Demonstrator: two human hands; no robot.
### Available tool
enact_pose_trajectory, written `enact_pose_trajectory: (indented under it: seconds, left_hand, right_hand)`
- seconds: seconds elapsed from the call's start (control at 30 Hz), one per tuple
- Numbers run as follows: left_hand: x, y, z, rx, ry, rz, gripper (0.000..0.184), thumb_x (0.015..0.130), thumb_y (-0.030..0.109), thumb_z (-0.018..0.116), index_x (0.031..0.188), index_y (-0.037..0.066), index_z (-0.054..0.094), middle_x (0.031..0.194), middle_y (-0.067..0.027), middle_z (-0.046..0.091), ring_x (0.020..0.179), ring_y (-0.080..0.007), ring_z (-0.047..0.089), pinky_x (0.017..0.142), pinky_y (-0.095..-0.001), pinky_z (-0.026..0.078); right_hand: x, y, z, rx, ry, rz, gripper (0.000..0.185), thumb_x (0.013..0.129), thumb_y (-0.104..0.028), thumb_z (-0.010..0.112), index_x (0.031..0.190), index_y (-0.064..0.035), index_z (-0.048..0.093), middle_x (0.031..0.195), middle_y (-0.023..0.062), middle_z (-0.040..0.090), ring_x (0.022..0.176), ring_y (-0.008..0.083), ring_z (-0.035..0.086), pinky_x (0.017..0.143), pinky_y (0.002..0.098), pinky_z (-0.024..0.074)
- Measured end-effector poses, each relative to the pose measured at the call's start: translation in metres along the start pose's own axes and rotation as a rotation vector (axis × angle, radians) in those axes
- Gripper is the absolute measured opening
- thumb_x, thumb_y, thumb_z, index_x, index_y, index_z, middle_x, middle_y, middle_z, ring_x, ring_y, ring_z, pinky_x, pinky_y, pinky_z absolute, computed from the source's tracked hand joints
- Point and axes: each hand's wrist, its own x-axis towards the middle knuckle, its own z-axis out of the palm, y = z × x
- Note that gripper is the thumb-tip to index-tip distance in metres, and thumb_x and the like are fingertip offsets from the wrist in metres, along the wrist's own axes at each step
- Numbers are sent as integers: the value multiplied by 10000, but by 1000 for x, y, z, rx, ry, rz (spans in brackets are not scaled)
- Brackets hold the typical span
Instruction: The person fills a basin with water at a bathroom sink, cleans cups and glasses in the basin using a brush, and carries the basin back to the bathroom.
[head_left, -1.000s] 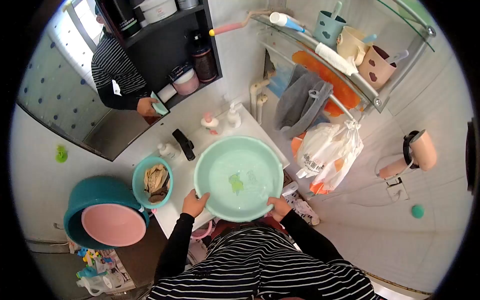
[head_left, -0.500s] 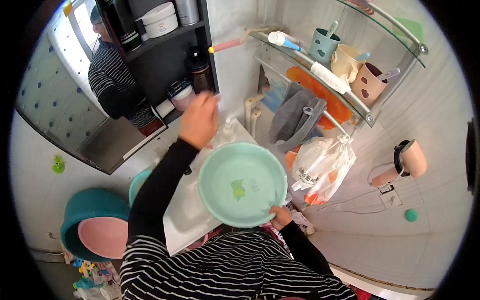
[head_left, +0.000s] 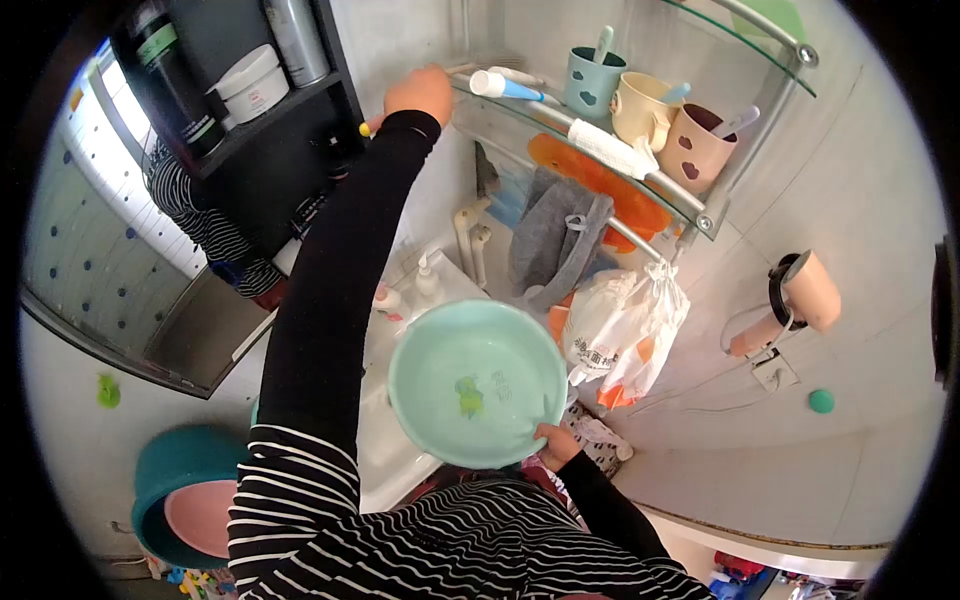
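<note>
My left hand (head_left: 420, 95) is stretched up to the left end of the glass shelf, its fingers wrapped round the handle of a brush, whose yellow tip (head_left: 365, 130) sticks out below it. A light green basin (head_left: 478, 350) stands over the white sink (head_left: 385, 450). At the basin's lower right rim, my right hand (head_left: 557, 447) grips the edge, fingers curled over it. Inside the basin is a green printed pattern (head_left: 468, 397). Just right of my left hand lies a white and blue tube (head_left: 505, 87).
Three cups (head_left: 595, 82) with toothbrushes stand on the shelf. A grey towel (head_left: 555, 230) and white bags (head_left: 630, 330) hang below. A mirror cabinet (head_left: 265, 125) is at left, teal and pink tubs (head_left: 185, 465) below it. A hair dryer (head_left: 810, 290) hangs on the right wall.
My left hand has left the basin's rim, risen past the soap bottles and reached the brush handle by the shelf. My right hand has stayed on the basin. The view has shifted.
</note>
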Motion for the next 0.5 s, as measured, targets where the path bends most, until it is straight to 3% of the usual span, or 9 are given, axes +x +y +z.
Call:
enact_pose_trajectory:
  seconds: [0.1, 0.3, 0.43, 0.5]
  left_hand:
    - [7, -3, 1, -33, 65, -53, 210, 928, 185, 512, 992, 9, 608, 946, -211, 706, 894, -381, 695, 741, -475, 562]
    - [-7, -6, -23, -185, 271, -119, 258, 954, 255, 507, 1016, 22, 598, 928, -246, 685, 899, -446, 655, 795, -522, 527]
    - [-75, -10, -61, -260, 413, -174, 274, 948, 314, 530, 1047, 77, 626, 965, -203, 689, 908, -432, 650, 781, -523, 516]
    - [-125, -27, -71, -288, 456, -225, 302, 951, 342, 557, 1041, 66, 641, 951, -189, 694, 889, -418, 660, 759, -465, 524]
  right_hand:
    - [-7, -8, 7, -9, -13, 17, 393, 754, 71, 528, 1141, 1, 534, 1013, 101, 619, 918, 265, 639, 764, 415, 560]
    - [-3, -5, -1, -9, -35, 51, 366, 760, 55, 528, 1123, 9, 541, 1025, 113, 617, 923, 258, 633, 739, 403, 538]
    - [-3, -7, -1, 48, -16, 85, 301, 779, 43, 524, 1076, 10, 562, 1022, 109, 625, 921, 254, 629, 778, 404, 516]
    - [-5, -6, -3, 14, -32, 79, 330, 770, 39, 528, 1091, -22, 570, 1047, 99, 624, 915, 246, 625, 746, 395, 516]
